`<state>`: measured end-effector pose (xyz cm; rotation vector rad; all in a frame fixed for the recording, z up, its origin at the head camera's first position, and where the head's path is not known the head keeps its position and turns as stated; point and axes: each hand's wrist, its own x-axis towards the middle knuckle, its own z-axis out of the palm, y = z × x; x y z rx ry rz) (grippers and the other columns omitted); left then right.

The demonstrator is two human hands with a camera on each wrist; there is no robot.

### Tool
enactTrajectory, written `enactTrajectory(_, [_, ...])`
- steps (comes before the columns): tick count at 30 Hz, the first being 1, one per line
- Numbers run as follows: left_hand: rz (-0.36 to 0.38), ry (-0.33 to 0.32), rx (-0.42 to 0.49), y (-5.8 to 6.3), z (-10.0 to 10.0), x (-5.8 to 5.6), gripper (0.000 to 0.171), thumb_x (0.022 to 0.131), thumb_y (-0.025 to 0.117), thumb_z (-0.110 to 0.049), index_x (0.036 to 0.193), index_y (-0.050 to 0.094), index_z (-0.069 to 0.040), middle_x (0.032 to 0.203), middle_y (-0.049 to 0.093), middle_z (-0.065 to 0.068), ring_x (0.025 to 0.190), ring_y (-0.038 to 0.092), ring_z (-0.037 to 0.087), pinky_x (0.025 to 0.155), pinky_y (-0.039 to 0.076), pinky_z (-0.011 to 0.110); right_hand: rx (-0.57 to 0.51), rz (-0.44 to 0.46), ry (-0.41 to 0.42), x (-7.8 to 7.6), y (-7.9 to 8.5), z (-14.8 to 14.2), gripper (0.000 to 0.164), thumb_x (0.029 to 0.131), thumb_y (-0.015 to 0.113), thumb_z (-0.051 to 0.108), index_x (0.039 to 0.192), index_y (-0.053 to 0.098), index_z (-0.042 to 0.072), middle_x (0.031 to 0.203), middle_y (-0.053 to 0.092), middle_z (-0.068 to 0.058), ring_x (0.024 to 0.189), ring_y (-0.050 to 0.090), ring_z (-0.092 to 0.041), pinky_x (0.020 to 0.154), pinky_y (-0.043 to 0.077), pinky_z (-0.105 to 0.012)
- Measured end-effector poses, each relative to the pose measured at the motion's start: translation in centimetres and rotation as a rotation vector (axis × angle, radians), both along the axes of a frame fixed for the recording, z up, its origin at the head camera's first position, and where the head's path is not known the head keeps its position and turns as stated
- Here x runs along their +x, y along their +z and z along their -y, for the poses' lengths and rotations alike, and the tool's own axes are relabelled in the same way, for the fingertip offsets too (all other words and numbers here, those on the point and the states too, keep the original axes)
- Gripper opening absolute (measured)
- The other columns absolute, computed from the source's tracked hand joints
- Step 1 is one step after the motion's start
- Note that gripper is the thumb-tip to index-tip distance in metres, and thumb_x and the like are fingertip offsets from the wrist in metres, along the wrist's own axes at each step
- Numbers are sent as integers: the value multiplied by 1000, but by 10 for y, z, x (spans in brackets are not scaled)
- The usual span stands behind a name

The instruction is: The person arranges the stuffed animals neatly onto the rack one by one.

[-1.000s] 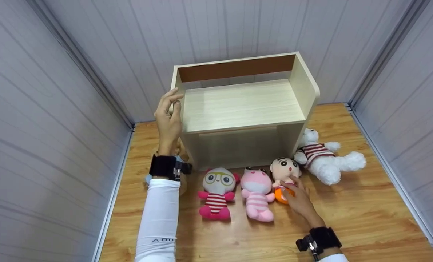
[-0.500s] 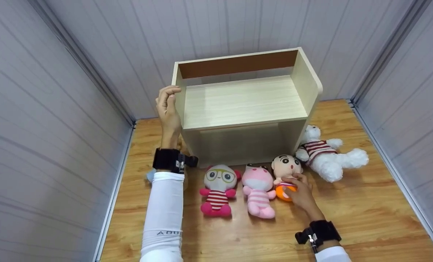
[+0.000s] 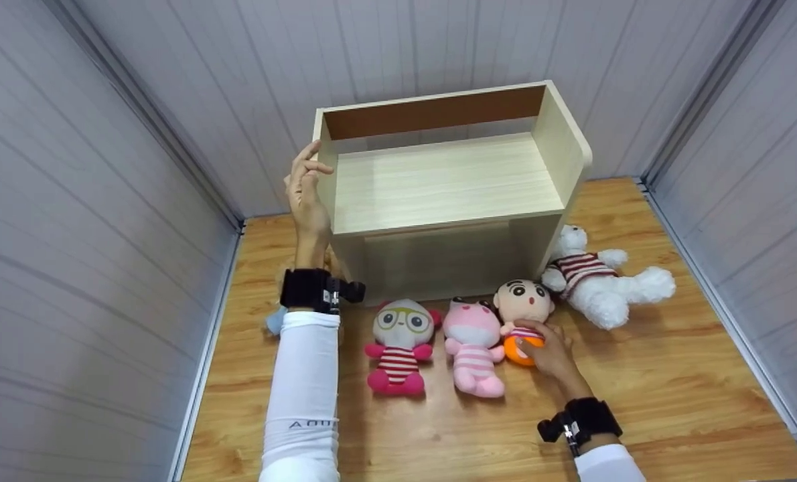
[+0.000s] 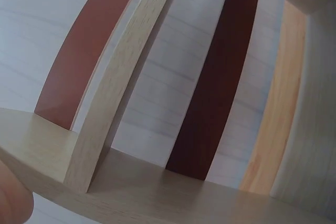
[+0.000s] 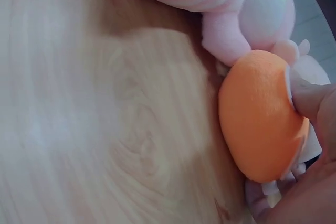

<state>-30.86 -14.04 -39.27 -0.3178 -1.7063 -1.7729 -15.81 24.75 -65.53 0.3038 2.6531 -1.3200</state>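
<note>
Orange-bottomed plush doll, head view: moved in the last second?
No. Against the wooden shelf unit, the plush doll, gripped by the right hand, keeps its place by the unit's lower right end; both shift up the picture together.

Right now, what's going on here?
A person's right hand grips a plush doll with an orange bottom, seemingly resting on the wood-grain floor. The left hand is at the left side of a pale wooden shelf. A pink striped plush toy lies left of the doll, a fluffy white plush bear right of it.
</note>
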Motion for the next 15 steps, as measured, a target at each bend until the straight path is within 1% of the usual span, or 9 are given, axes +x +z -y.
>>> enactTrajectory(2, [17,5,3,5,-1,7,29,99,34,-5,90,54,15,145,56,26,141,40,34,119,9,36,-2,-16,18,-2,-1,-1,40,96,69,22,136,65,20,144,53,-23,134,35,-41,102,20,-51])
enactTrajectory(3, [24,7,5,4,-1,7,30,99,34,-5,89,54,15,146,56,25,140,39,33,118,11,37,-6,-25,23,-3,-2,-3,40,95,70,20,135,66,19,143,55,-22,134,37,-40,102,19,-50])
enactTrajectory(4, [25,12,8,1,-1,5,30,99,34,-4,89,53,15,146,56,25,140,39,33,117,11,36,-16,-28,27,-4,-2,-5,40,95,70,19,134,67,19,141,56,-22,134,39,-39,103,19,-50])
enactTrajectory(6, [26,28,10,-6,-1,0,30,99,33,-4,89,51,17,146,56,24,142,40,33,119,7,35,-38,-26,29,-4,-3,-9,39,93,72,18,133,68,17,140,56,-22,132,39,-40,103,19,-50])
enactTrajectory(7, [24,39,11,-9,-1,-3,30,98,33,-4,88,52,16,146,57,23,141,41,32,120,5,35,-49,-23,28,-4,-3,-10,39,93,72,17,132,69,17,140,57,-22,131,40,-39,103,19,-50])
enactTrajectory(9, [24,66,5,-16,-1,-9,30,98,33,-5,85,53,12,145,59,19,138,43,29,120,7,33,-63,-20,30,-3,-3,-11,39,92,73,16,131,70,16,140,56,-22,130,41,-39,104,18,-49])
enactTrajectory(13, [7,103,-37,-21,-2,-15,28,98,36,-12,83,55,2,144,63,7,123,43,18,109,23,34,-67,-28,34,-5,0,-12,38,92,72,16,130,70,18,141,59,-19,129,44,-37,102,18,-47])
enactTrajectory(14, [1,109,-46,-22,-3,-16,28,98,36,-15,83,55,1,144,63,6,119,43,16,105,26,33,-64,-35,32,-5,0,-13,38,92,72,16,130,70,18,141,60,-18,128,45,-37,101,18,-47])
enactTrajectory(15, [-12,113,-53,-23,-3,-16,29,98,37,-17,84,55,1,143,63,5,117,43,15,104,26,33,-62,-40,28,-6,1,-13,38,92,73,16,130,71,18,141,61,-17,127,46,-36,100,19,-46])
